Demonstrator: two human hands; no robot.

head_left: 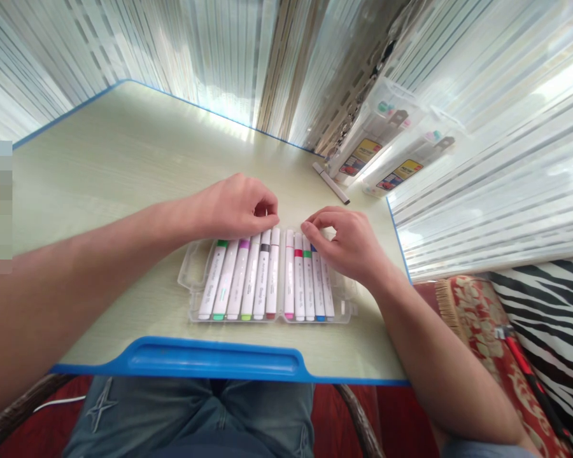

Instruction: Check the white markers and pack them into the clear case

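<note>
A clear plastic marker case [195, 312] lies spread flat on the table, with a row of white markers [261, 280] in each half. Their ends show green, purple, black, red, blue and other colours. My left hand [239, 207] rests over the far edge of the left half, thumb and fingertips curled together by the marker tops. Over the right half's far edge, my right hand [341, 238] has its thumb and forefinger drawn together at the marker tops. Whatever lies between the fingertips of either hand is hidden or too small to make out.
One loose marker [332, 183] lies behind my right hand. Two clear cases with labels, a nearer one [396, 175] and another [360, 156], stand at the table's back right corner before striped curtains [195, 57]. A blue trough [214, 359] lines the table's front edge.
</note>
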